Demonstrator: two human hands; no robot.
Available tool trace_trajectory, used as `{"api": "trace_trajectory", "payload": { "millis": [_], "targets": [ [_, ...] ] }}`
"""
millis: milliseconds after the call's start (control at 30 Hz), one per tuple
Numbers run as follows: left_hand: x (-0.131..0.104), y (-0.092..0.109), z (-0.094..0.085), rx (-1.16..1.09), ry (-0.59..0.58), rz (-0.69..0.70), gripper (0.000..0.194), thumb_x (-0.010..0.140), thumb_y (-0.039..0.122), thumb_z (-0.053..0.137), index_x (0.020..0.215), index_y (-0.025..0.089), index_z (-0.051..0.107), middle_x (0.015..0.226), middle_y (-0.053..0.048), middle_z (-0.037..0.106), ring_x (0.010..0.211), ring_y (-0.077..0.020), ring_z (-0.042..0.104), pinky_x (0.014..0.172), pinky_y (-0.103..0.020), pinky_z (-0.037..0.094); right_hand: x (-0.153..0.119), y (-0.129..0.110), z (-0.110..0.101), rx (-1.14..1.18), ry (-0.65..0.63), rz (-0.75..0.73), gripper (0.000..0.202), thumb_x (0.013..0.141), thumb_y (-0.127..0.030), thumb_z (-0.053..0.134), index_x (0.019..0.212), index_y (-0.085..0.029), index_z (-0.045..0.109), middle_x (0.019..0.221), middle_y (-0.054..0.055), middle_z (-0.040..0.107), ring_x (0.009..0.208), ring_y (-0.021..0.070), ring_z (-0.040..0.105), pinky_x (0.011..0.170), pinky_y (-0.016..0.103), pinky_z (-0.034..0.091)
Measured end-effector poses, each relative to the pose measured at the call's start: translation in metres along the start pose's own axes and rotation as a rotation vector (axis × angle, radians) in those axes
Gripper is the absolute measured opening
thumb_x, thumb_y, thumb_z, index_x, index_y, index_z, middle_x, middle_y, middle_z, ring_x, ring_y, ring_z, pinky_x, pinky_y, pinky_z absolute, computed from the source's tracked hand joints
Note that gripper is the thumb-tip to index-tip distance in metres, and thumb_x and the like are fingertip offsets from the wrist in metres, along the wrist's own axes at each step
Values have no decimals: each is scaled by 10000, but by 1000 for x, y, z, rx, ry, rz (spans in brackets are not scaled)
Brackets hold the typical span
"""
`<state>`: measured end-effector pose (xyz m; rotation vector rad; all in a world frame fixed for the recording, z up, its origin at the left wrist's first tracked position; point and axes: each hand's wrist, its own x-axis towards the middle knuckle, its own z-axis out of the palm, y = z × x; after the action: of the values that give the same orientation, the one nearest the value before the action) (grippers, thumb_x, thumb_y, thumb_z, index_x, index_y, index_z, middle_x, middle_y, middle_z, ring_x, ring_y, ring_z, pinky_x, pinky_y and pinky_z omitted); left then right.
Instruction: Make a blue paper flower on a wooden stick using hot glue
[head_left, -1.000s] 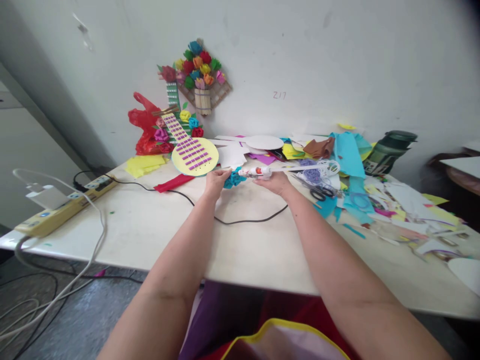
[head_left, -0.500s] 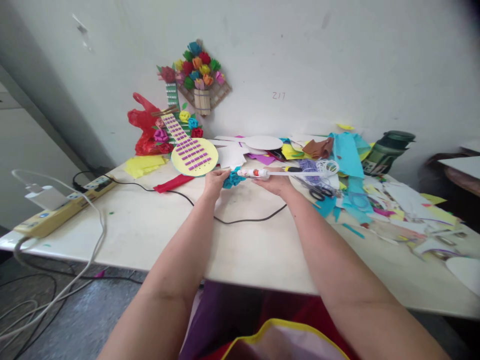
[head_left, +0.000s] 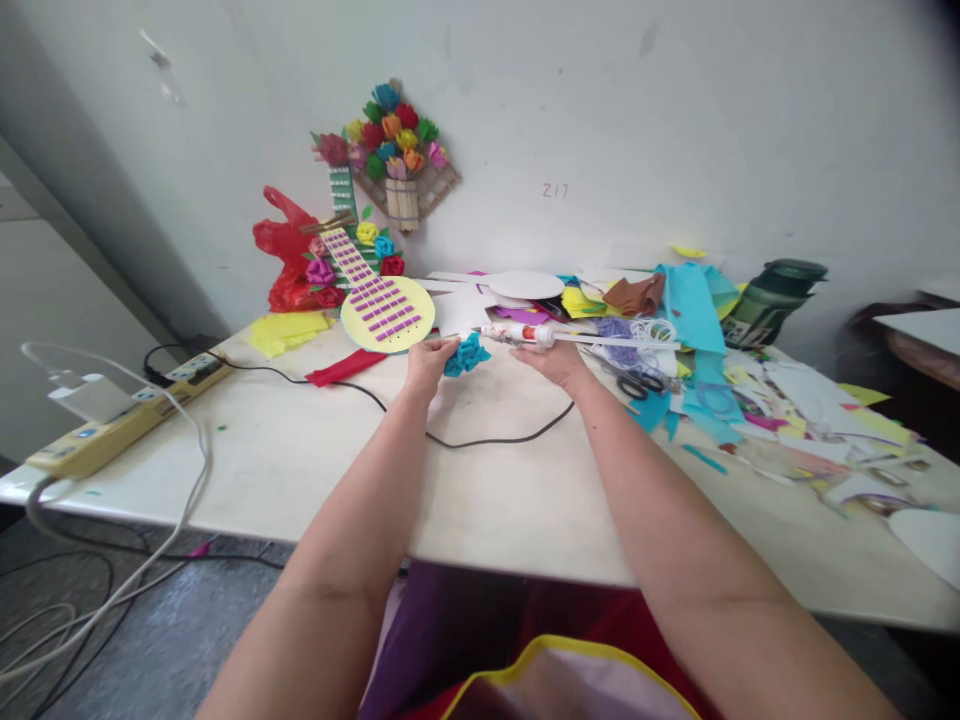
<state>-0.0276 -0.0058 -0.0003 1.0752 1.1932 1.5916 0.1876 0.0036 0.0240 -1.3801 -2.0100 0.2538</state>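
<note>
Pinched in my left hand [head_left: 433,364] is a crumpled blue paper flower [head_left: 466,355], which sticks out to the right of the fingertips. My right hand [head_left: 551,362] is closed around a white and red glue gun [head_left: 517,332], its tip pointing left, just above and right of the flower. A long white stick [head_left: 615,341] runs out of the gun's back end. Behind my left hand stands a yellow round-bodied paper guitar [head_left: 388,313] with purple strips. A red paper strip [head_left: 346,367] lies left of that hand.
A black cable [head_left: 495,442] loops over the table below my hands. Scissors [head_left: 639,384], blue paper [head_left: 694,310] and scraps lie right, near a dark green bottle [head_left: 774,303]. A power strip [head_left: 127,415] sits left; a flower decoration [head_left: 403,150] is at the wall.
The glue gun in my right hand has moved slightly right and up, away from the blue flower. More of the flower now shows; my left hand has barely moved.
</note>
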Motion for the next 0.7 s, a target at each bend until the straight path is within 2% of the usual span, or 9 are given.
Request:
{"api": "trace_trajectory", "payload": {
  "millis": [100, 200, 300, 433, 700],
  "targets": [
    [1, 0, -1, -6, 20, 18, 438, 448, 474, 843, 632, 108, 688, 517, -27, 606, 454, -118, 537, 452, -241, 427, 1, 6, 1, 2, 86, 58, 312, 752, -443, 650, 960, -219, 711, 965, 57, 739, 970, 258, 651, 817, 336, 504],
    [2, 0, -1, -14, 24, 25, 445, 451, 473, 842, 658, 109, 694, 543, -26, 613, 481, -123, 551, 475, -246, 438, 0, 11, 0, -89, 129, 160, 353, 751, -490, 637, 968, -221, 707, 959, 65, 739, 952, 265, 655, 789, 343, 505],
    [2, 0, -2, -36, 10, 23, 473, 450, 500, 841, 673, 110, 694, 544, -22, 606, 482, -122, 544, 476, -249, 434, -3, 13, -2, -232, 52, 233, 399, 755, -502, 617, 1061, -255, 687, 1009, 67, 734, 961, 274, 660, 780, 353, 496],
    [2, -2, -4, -76, -35, 24, 507, 436, 535, 843, 675, 114, 692, 547, -18, 594, 480, -115, 530, 474, -246, 428, -6, 14, 0, -370, -114, 210, 443, 790, -417, 569, 1203, -271, 633, 1099, 102, 715, 1017, 284, 656, 817, 365, 476],
    [-1, -1, -4, -107, -107, 15, 532, 433, 547, 848, 720, 121, 709, 616, -35, 632, 533, -122, 563, 515, -250, 446, -6, 14, 6, -389, -247, 171, 476, 793, -471, 545, 1209, -255, 632, 1166, 125, 685, 1051, 298, 637, 829, 382, 477]
  ]
}}
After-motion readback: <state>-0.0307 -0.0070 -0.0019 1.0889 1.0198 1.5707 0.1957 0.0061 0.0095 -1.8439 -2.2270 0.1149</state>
